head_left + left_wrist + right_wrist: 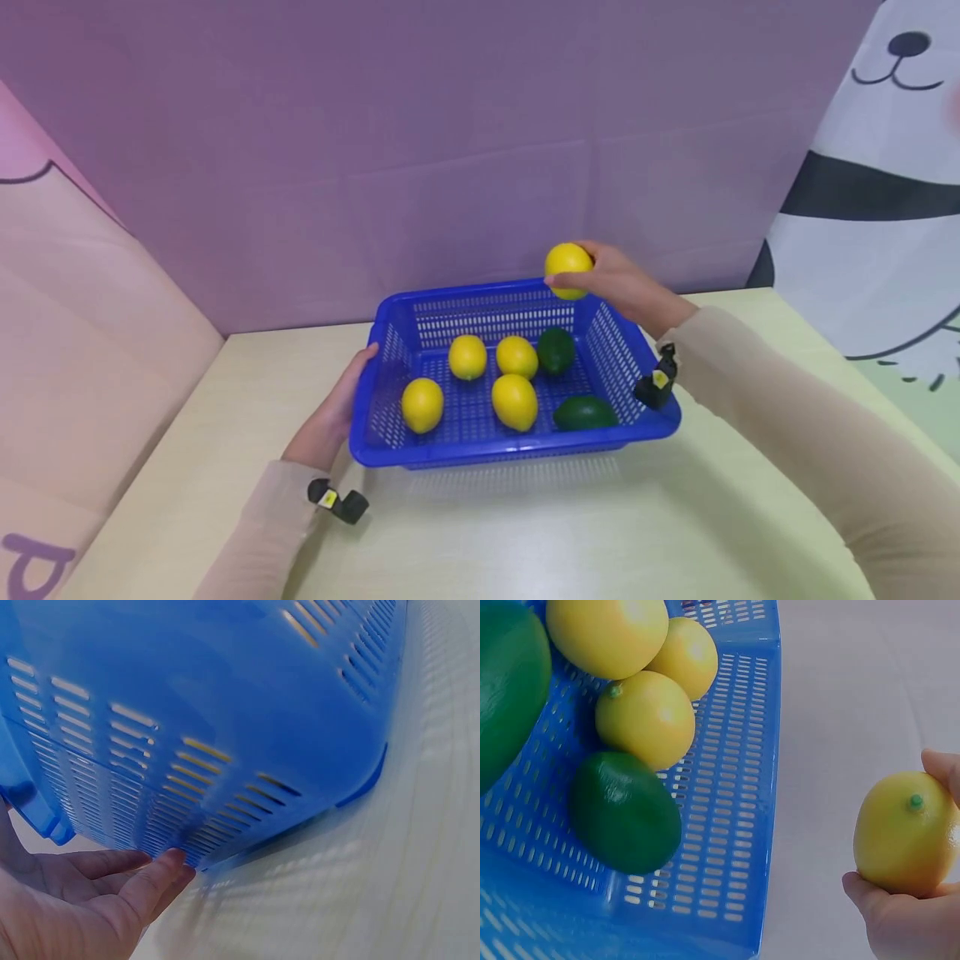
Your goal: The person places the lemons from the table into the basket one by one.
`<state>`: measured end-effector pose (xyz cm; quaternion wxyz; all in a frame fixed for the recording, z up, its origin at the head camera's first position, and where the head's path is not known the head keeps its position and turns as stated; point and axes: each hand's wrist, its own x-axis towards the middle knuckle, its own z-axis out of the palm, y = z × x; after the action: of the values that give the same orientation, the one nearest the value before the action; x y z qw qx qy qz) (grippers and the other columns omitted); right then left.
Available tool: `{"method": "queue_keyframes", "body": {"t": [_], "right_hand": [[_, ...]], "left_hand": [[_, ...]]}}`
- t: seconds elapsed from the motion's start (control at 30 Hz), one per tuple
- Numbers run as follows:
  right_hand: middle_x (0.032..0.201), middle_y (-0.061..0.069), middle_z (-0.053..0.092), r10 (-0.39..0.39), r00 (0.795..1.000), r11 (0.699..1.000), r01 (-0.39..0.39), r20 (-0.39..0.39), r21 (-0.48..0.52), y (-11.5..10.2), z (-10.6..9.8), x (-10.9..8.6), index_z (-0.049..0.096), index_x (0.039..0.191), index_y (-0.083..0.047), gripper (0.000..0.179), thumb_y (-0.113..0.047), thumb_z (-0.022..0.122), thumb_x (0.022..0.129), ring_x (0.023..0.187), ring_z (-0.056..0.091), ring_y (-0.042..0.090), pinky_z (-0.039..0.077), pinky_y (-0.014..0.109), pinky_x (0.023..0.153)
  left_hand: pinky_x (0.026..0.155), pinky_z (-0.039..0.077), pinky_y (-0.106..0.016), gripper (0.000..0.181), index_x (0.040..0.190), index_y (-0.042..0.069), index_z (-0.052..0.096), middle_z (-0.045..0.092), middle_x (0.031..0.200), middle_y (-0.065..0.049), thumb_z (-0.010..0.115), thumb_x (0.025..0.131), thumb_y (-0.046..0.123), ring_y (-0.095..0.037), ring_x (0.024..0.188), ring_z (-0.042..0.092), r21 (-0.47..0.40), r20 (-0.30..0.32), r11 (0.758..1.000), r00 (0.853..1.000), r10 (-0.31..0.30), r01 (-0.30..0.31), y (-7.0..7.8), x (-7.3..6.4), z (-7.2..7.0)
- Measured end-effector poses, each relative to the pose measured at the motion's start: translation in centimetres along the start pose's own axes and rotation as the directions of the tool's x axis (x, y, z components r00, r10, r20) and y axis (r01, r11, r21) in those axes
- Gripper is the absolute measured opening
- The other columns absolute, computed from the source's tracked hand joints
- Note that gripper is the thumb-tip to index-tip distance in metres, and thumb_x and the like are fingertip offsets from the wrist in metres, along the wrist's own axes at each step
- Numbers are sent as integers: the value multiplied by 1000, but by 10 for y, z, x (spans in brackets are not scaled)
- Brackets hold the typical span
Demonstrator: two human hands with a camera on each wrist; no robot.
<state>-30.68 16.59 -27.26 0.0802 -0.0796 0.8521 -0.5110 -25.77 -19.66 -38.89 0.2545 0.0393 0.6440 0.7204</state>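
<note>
A blue plastic basket [517,452] with slotted walls stands on the table. Four or fewer is not claimed; several yellow lemons [422,406] lie inside it, along with two dark green avocados [585,413], one [625,814] close to the basket's far right corner. Above the far right rim, my right hand [611,279] grips another lemon [567,260] between thumb and fingers. In the right wrist view this lemon [904,832] shows a small green stem end. My left hand [337,412] rests against the basket's left side, its fingertips [169,862] touching the slotted outer wall low down.
The pale wooden table [480,533] reaches toward me in front of the basket. A purple cloth backdrop [465,167] rises right behind it. Printed panels stand at left and right, the right one [885,250] with a cartoon animal. Each wrist carries a small black camera.
</note>
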Motion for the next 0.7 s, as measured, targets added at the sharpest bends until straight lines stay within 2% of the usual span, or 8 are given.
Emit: {"method": "queue_keyframes", "body": {"t": [0.1,0.3,0.43,0.57,0.7], "right_hand": [[121,14,51,4,1000,1000,-4,20,3,-1,6,3,43,131,-4,58,-26,70,84,106,47,29,37,43,100],[122,13,52,45,996,997,-40,76,-71,-4,21,6,42,136,-7,63,-28,71,84,107,49,29,38,46,100],[123,13,52,68,992,990,-55,105,-126,-4,33,9,41,138,-8,66,-27,71,83,107,49,29,40,46,98],[121,13,54,50,987,988,-26,153,-151,-3,45,11,43,136,-7,63,-25,72,83,104,51,29,43,42,94],[117,11,55,35,979,989,-5,200,-150,-5,55,12,47,131,-8,60,-27,73,81,101,52,27,44,40,92]], "left_hand": [[103,34,-38,78,151,7,4,22,149,-26,19,95,59,-18,115,47,2,0,1000,1000,2,-2,0,0,-1],[107,28,-44,77,152,9,2,19,151,-24,18,95,60,-27,126,38,-6,-3,1000,1000,-5,5,-1,-1,0],[106,30,-43,77,152,10,3,21,151,-24,19,95,60,-25,124,40,-12,-6,1000,1000,0,0,-3,-1,1],[106,30,-42,77,151,8,3,21,150,-25,18,95,59,-26,124,40,-11,-7,1000,1000,3,-3,-3,-2,1],[109,25,-46,77,152,10,0,18,152,-23,19,95,59,-32,132,31,-14,-14,1000,1000,3,-3,-2,-3,0]]}}
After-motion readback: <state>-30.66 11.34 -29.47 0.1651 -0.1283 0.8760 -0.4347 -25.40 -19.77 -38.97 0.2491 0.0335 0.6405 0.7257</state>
